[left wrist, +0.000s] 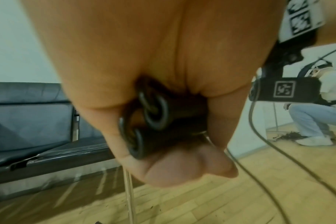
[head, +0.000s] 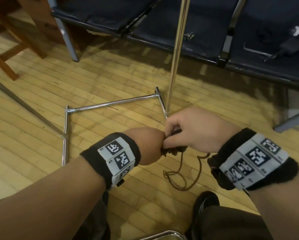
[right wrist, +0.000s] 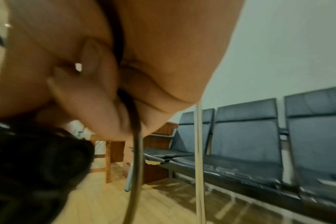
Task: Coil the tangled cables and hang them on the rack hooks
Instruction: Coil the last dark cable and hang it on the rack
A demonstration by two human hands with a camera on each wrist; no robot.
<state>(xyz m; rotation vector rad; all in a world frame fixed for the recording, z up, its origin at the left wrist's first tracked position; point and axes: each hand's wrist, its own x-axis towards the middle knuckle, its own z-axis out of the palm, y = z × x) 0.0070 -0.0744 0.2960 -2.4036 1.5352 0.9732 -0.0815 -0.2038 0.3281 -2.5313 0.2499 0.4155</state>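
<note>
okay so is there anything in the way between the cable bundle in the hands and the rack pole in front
Nothing visible blocks it. The left hand grips the coiled cable, the right hand pinches its loose strand, and the chrome rack pole rises just beyond the knuckles. The hooks themselves are out of frame, so that stretch cannot be judged.

black cable, chrome rack; yellow wood floor

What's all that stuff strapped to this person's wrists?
Both forearms are bare, with no sleeves. The left wrist and the right wrist each wear a black fuzzy band carrying pale grey plates printed with square black-and-white code markers. No rings or gloves show.
</note>
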